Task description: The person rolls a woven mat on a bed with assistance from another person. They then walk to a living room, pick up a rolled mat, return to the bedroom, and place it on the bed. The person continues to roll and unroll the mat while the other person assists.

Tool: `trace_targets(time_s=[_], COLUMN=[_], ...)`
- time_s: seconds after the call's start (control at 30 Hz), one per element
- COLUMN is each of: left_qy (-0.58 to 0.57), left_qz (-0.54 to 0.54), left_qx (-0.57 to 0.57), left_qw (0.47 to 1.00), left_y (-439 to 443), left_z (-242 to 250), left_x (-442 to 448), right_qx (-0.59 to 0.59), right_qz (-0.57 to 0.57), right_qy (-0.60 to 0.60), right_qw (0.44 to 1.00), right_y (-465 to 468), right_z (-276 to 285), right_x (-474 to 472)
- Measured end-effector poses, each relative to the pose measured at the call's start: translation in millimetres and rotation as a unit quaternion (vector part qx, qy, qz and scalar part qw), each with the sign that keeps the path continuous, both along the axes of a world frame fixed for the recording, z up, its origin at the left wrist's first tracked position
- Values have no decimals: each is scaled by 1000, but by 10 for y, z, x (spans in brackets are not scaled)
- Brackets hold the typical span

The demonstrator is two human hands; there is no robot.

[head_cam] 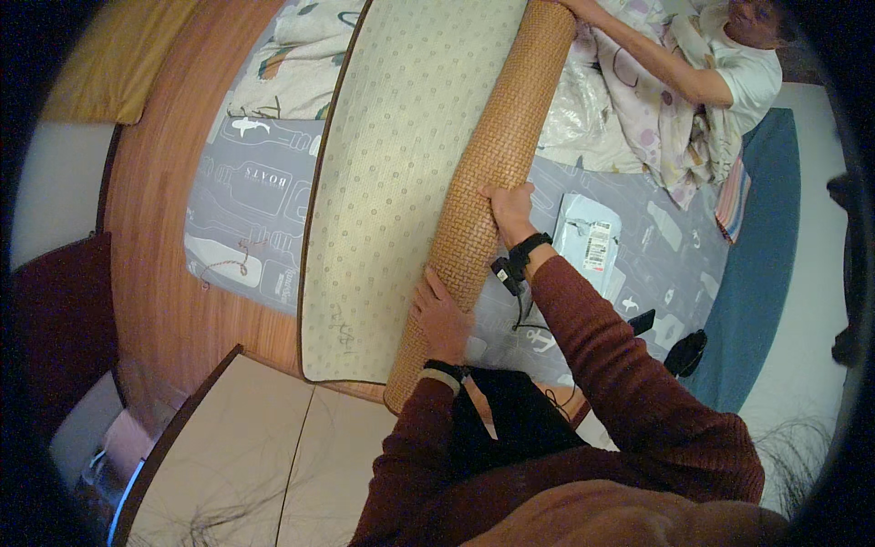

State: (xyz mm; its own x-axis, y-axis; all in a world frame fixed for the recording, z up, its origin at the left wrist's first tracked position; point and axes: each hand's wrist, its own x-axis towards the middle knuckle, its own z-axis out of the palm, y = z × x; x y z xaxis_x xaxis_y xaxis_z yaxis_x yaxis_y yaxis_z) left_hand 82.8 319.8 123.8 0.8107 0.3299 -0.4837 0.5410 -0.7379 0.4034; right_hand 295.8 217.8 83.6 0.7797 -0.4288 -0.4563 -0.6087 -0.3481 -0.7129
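A woven rattan-like mat is partly rolled, and its roll (499, 143) runs lengthwise away from me over the bed. The mat's unrolled part lies with its cream dotted backing (389, 191) face up, edged in dark binding. My left hand (444, 323) holds the roll near its close end, fingers laid across the top. Farther along, my right hand (511, 210) grips the roll's right side, thumb toward the top. Another person's hand (571, 5) is at the far end of the roll, partly cut off by the frame.
The grey printed mattress (249, 178) shows on both sides. Right of the roll lie a pale plastic parcel (588, 239), a phone-like dark object (641, 321) and a crumpled quilt (636, 116). A cord (243, 260) rests at left. A beige cabinet top (232, 437) is near me.
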Motion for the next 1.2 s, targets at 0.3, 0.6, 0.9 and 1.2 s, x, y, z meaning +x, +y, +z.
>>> trace_targets(time_s=[0.3, 0.6, 0.9, 1.2], left_qy=[-37, -21, 101, -64], left_qz=[44, 7, 126, -28], left_qx=[-246, -427, -631, -69], left_qw=[968, 904, 759, 995], left_y=[776, 667, 525, 46], left_z=[-163, -784, -878, -41], left_x=[155, 45, -155, -375], right_qx=[-208, 374, 237, -206], right_qz=[174, 74, 43, 20], right_qy=[-29, -86, -123, 58], right_qw=[962, 921, 963, 977], right_y=[361, -621, -527, 100], right_z=[267, 459, 129, 153], right_x=[-14, -234, -495, -378])
